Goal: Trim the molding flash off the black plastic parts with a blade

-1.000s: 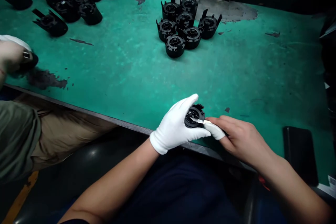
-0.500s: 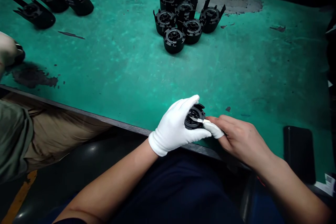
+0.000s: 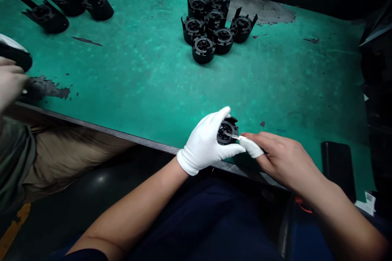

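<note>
In a white glove, my left hand [image 3: 204, 140] is wrapped round a round black plastic housing [image 3: 224, 131] at the table's front edge. The housing's ribbed inside faces up toward me. My right hand [image 3: 278, 153], bare but for a white cover on the thumb, grips a small knife [image 3: 233, 135]. Its thin shiny blade reaches over the housing's inside, with the tip among the ribs. Whether the tip touches the plastic I cannot tell. The knife's handle is hidden in my fingers.
Several similar black housings [image 3: 203, 49] stand grouped at the back middle of the green table [image 3: 137, 77]. More black housings [image 3: 98, 5] are at the far left. A co-worker's hand [image 3: 12, 81] is at the left edge. A dark flat case [image 3: 338, 167] lies at right.
The view has shifted slightly. My hands keep their hold, and the blade's angle over the housing has changed a little. The co-worker's hand and the dark part near it have come further into view.
</note>
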Tool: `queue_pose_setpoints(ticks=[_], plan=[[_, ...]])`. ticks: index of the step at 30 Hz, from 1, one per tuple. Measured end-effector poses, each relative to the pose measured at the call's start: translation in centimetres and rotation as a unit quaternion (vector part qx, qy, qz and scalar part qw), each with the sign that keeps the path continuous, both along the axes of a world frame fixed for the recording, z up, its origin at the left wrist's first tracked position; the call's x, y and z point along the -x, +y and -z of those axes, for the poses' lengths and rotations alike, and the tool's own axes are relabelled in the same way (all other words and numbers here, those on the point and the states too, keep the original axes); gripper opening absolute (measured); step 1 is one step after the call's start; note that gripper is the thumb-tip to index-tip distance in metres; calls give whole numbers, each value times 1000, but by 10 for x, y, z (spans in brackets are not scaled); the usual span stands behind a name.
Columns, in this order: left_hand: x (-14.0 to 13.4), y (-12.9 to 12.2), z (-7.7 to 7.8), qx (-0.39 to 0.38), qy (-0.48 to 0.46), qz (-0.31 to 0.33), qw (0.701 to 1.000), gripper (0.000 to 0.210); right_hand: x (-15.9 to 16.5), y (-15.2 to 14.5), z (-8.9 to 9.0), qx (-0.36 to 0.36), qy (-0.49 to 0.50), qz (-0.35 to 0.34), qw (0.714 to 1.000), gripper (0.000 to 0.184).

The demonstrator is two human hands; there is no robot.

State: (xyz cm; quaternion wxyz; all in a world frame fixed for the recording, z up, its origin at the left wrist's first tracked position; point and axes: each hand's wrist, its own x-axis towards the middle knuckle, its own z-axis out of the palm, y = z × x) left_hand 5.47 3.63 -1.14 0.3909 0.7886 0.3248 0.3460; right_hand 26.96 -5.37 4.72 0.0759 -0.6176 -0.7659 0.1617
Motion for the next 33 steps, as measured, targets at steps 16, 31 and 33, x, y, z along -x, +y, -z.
queue_pose_setpoints(ticks=[16, 31, 33], plan=[[2, 0, 2, -22, -21, 2, 1000, 99, 3, 1, 0, 21, 53, 60, 997, 24], [1, 1, -1, -6, -2, 6, 1000, 93, 14, -9, 20, 78, 125, 17, 989, 27], [1, 2, -1, 4, 1, 6, 1000, 92, 11, -6, 16, 89, 133, 5, 987, 28]])
